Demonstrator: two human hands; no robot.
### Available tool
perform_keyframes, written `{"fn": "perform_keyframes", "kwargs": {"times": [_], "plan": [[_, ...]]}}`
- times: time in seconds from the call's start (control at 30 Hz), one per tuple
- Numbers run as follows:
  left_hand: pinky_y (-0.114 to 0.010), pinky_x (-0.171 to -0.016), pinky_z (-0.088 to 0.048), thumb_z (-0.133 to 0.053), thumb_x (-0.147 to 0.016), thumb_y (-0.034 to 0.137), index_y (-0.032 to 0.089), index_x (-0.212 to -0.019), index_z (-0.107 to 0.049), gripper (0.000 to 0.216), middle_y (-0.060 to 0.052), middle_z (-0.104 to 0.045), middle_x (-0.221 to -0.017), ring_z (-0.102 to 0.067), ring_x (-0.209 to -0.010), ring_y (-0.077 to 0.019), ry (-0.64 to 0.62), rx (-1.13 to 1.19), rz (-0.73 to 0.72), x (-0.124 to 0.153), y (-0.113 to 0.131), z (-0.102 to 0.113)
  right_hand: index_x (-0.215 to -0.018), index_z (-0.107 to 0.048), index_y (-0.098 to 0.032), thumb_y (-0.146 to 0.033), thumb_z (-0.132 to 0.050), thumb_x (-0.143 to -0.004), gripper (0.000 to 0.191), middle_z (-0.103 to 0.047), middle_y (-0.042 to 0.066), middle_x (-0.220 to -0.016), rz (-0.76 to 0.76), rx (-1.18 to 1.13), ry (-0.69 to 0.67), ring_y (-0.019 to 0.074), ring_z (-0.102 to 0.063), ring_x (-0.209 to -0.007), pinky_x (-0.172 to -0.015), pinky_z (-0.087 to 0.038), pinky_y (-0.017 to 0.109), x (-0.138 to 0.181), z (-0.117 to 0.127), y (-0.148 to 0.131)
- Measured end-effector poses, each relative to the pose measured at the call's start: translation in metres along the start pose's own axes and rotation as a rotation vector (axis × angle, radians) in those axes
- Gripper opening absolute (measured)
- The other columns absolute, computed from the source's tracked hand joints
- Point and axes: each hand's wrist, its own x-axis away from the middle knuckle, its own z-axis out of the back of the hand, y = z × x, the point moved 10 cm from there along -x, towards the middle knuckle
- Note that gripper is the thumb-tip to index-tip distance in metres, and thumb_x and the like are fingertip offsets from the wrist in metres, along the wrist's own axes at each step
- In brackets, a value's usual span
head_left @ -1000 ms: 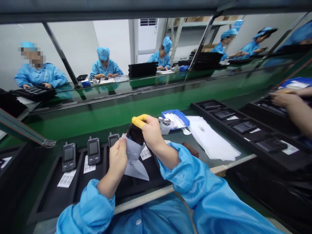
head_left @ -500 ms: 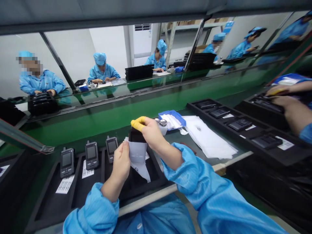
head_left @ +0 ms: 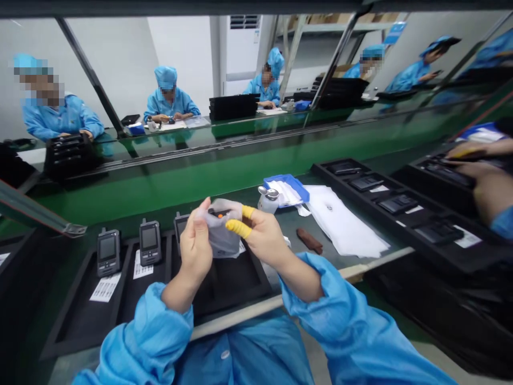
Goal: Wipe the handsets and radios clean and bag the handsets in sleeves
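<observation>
My left hand (head_left: 195,247) and my right hand (head_left: 260,238) both grip a small translucent bag (head_left: 222,231) with a dark handheld device inside it, held above a black tray (head_left: 72,321). Yellow finger cots cover two fingers of my right hand. The bag now covers the device almost whole; an orange spot shows through near its top. In the tray stand three upright handheld devices (head_left: 149,241) with screens, and white barcode labels (head_left: 105,288) lie in front of them.
A pile of white bags (head_left: 340,220) lies right of my hands, beside a blue bin (head_left: 289,188), a small dispenser bottle (head_left: 266,199) and a brown stick (head_left: 309,241). A long black tray of devices (head_left: 396,214) runs at right, where a co-worker's arm (head_left: 489,187) reaches. Other workers sit beyond the green conveyor (head_left: 224,171).
The device has slid down into the bag, which was half on it before. My right hand dropped from the device's top to the bag's side; both hands tilted the bag flatter.
</observation>
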Motion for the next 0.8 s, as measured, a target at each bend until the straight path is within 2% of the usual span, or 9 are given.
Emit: {"fn": "perform_keyframes", "kwargs": {"times": [0.17,0.27,0.33,0.4,0.5,0.6,0.7,0.77,0.8], "plan": [[-0.031,-0.075,-0.051,-0.046,-0.078,0.068,0.017,-0.112,-0.066,0.064,-0.009,-0.071,-0.102,-0.066,-0.091,-0.0239,-0.006,-0.023,-0.024,-0.005,0.022,-0.015,-0.076,-0.071,-0.02,-0.037,-0.075,-0.066,0.019,-0.071,0.001,-0.081,0.141,0.017,0.254,0.0155,-0.063,-0.077,-0.075,-0.051,0.031,-0.011,0.021,-0.029],[-0.029,-0.076,-0.05,-0.048,-0.078,0.067,0.017,-0.119,-0.061,0.065,-0.009,-0.07,-0.102,-0.065,-0.094,-0.0235,-0.094,0.035,0.019,-0.013,0.019,-0.029,-0.071,-0.068,-0.018,-0.031,-0.072,-0.066,0.014,-0.066,-0.002,-0.07,0.149,0.023,0.32,0.0111,-0.057,-0.067,-0.069,-0.048,0.027,-0.026,0.033,-0.024],[-0.029,-0.077,-0.05,-0.063,-0.07,0.062,0.018,-0.124,-0.057,0.07,-0.009,-0.069,-0.104,-0.064,-0.096,-0.0238,-0.209,0.031,0.088,-0.018,0.004,-0.039,-0.067,-0.063,-0.017,-0.03,-0.072,-0.064,0.016,-0.061,-0.004,-0.066,0.05,-0.05,0.336,0.0091,-0.053,-0.063,-0.066,-0.046,0.025,-0.04,0.04,0.0],[-0.029,-0.072,-0.05,-0.076,-0.057,0.056,0.017,-0.117,-0.061,0.073,-0.008,-0.071,-0.096,-0.066,-0.087,-0.0235,-0.289,-0.076,0.213,-0.02,-0.023,-0.043,-0.064,-0.059,-0.017,-0.031,-0.072,-0.062,0.02,-0.058,-0.005,-0.064,-0.08,-0.123,0.357,0.0081,-0.052,-0.062,-0.064,-0.045,0.024,-0.051,0.044,0.03],[-0.028,-0.061,-0.048,-0.076,-0.052,0.056,0.012,-0.086,-0.07,0.056,-0.007,-0.071,-0.073,-0.063,-0.067,-0.0213,-0.264,-0.256,0.347,-0.025,-0.061,-0.032,-0.072,-0.06,-0.016,-0.034,-0.071,-0.064,0.023,-0.06,-0.004,-0.066,-0.155,-0.125,0.388,0.0084,-0.053,-0.059,-0.059,-0.045,0.023,-0.054,0.049,0.056],[-0.03,-0.057,-0.047,-0.072,-0.052,0.058,0.013,-0.075,-0.068,0.051,-0.004,-0.067,-0.062,-0.061,-0.059,-0.0203,-0.247,-0.307,0.408,-0.028,-0.084,-0.028,-0.091,-0.063,-0.018,-0.033,-0.071,-0.065,0.031,-0.064,-0.003,-0.071,-0.138,-0.068,0.383,0.009,-0.057,-0.059,-0.057,-0.048,0.023,-0.044,0.064,0.056],[-0.032,-0.055,-0.046,-0.071,-0.05,0.056,0.015,-0.067,-0.065,0.045,-0.005,-0.065,-0.055,-0.06,-0.055,-0.0217,-0.292,-0.37,0.493,-0.025,-0.105,-0.03,-0.105,-0.063,-0.022,-0.034,-0.063,-0.076,0.031,-0.068,-0.002,-0.081,-0.16,0.28,0.457,0.0092,-0.062,-0.063,-0.061,-0.051,0.023,-0.024,0.117,0.04],[-0.033,-0.054,-0.046,-0.068,-0.05,0.053,0.016,-0.062,-0.063,0.039,-0.006,-0.064,-0.053,-0.06,-0.054,-0.023,-0.334,-0.432,0.523,-0.023,-0.115,-0.032,-0.105,-0.064,-0.022,-0.033,-0.052,-0.086,0.025,-0.069,-0.001,-0.088,-0.228,0.575,0.609,0.0101,-0.064,-0.071,-0.068,-0.052,0.024,-0.001,0.176,0.026],[-0.033,-0.054,-0.045,-0.066,-0.051,0.051,0.016,-0.06,-0.062,0.036,-0.006,-0.063,-0.052,-0.06,-0.055,-0.0238,-0.353,-0.468,0.526,-0.022,-0.117,-0.033,-0.106,-0.063,-0.021,-0.031,-0.048,-0.088,0.026,-0.069,0.001,-0.095,-0.255,0.641,0.69,0.0112,-0.064,-0.079,-0.074,-0.051,0.026,0.011,0.206,0.021]]}}
